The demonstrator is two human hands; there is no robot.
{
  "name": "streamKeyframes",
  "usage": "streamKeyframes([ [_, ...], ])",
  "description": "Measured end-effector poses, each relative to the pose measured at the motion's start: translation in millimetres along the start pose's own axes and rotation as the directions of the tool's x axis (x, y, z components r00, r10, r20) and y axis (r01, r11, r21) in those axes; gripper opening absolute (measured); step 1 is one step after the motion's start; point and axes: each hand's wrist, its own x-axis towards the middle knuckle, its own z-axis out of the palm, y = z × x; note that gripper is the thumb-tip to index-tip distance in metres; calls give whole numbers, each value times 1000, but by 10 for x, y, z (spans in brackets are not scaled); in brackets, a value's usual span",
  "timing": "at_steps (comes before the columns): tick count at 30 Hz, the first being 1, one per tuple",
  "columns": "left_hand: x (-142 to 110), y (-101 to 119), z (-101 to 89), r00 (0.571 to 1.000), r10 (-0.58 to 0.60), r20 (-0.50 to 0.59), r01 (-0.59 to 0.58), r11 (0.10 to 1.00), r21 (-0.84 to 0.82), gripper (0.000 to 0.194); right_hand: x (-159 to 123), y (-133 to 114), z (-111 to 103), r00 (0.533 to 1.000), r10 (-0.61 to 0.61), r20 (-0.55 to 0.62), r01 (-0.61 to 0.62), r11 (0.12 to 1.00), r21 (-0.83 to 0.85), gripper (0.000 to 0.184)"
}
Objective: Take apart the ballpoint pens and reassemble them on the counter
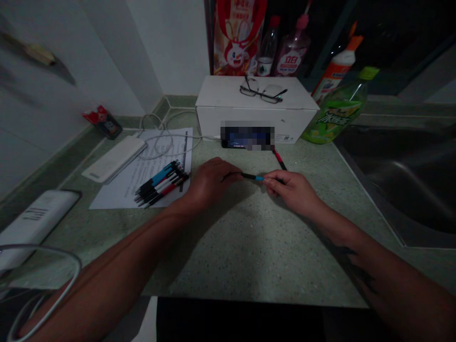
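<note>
Left hand (212, 183) and right hand (292, 191) pinch opposite ends of a slim black-and-blue plastic pen (251, 176) over the green speckled stone countertop (256, 251); a slackened pinch could drop it, letting it roll away.

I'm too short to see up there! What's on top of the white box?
A pair of black-framed glasses lies on top of the white cardboard box. The glasses cover a small part of the box top. The box looks closed, so its inside cannot be seen.
</note>
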Motion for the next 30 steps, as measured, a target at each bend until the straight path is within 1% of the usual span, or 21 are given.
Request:
streamKeyframes([
  [2, 12, -6, -28, 999, 53, 12, -53, 998, 14, 11, 16, 35, 3, 988, 92, 121, -103, 990, 94, 44],
  [3, 18, -3, -32, 999, 42, 19, -42, 999, 10, 11, 19, 43, 2, 986, 102, 132, -116, 988, 104, 45],
  [4, 23, 4, -28, 1000, 3, 28, -3, 1000, 0, 11, 19, 43, -3, 991, 84, 104, -93, 992, 81, 45],
  [5, 27, 14, -17, 997, -62, 40, 62, 998, -18, 11, 14, 32, -12, 998, 38, 46, -39, 999, 20, 43],
  [6, 30, 28, -3, 988, -143, 58, 145, 988, -45, 12, 6, 13, -25, 999, -35, -26, 33, 997, -72, 39],
  [8, 33, 61, 28, 947, -298, 124, 311, 944, -108, 15, -13, -40, -58, 971, -210, -116, 170, 944, -283, 33],
  [10, 33, 89, 44, 909, -376, 181, 404, 901, -157, 16, -30, -88, -88, 939, -320, -125, 248, 883, -397, 32],
  [11, 33, 98, 43, 904, -382, 192, 414, 894, -170, 15, -35, -102, -96, 933, -340, -120, 265, 871, -413, 34],
  [12, 32, 101, 36, 911, -370, 182, 400, 900, -173, 14, -37, -107, -98, 936, -335, -109, 266, 875, -405, 35],
  [14, 31, 90, 9, 943, -308, 126, 325, 933, -152, 11, -34, -92, -85, 967, -246, -68, 213, 924, -317, 38],
  [16, 31, 67, -22, 974, -216, 73, 223, 969, -109, 9, -27, -57, -59, 996, -86, 35, 90, 984, -155, 43],
  [17, 30, 55, -34, 983, -178, 55, 182, 979, -90, 8, -24, -40, -46, 996, -16, 92, 24, 996, -81, 45],
  [18, 30, 46, -41, 987, -152, 44, 156, 985, -78, 7, -21, -28, -37, 992, 25, 126, -21, 999, -33, 47],
  [19, 30, 41, -41, 989, -144, 38, 146, 986, -74, 7, -20, -23, -33, 992, 31, 119, -29, 999, -20, 46],
  [20, 29, 41, -36, 988, -151, 32, 154, 985, -77, 7, -21, -26, -34, 998, 0, 69, 4, 999, -47, 42],
  [21, 27, 44, -26, 985, -170, 34, 172, 981, -88, 8, -22, -37, -41, 998, -63, -5, 62, 992, -108, 38],
  [23, 22, 59, 2, 974, -221, 53, 226, 966, -123, 10, -28, -71, -63, 967, -220, -126, 180, 947, -266, 31],
  [25, 15, 77, 26, 965, -251, 73, 259, 954, -149, 11, -33, -103, -85, 937, -316, -151, 245, 898, -365, 28],
  [27, 8, 90, 36, 971, -233, 60, 239, 961, -141, 10, -34, -112, -91, 939, -314, -139, 248, 900, -358, 31],
  [28, 5, 92, 33, 977, -209, 46, 213, 969, -125, 8, -32, -108, -86, 950, -282, -133, 227, 919, -322, 34],
  [30, 1, 91, 20, 989, -146, 26, 148, 985, -88, 6, -26, -89, -66, 980, -168, -103, 145, 969, -200, 43],
])
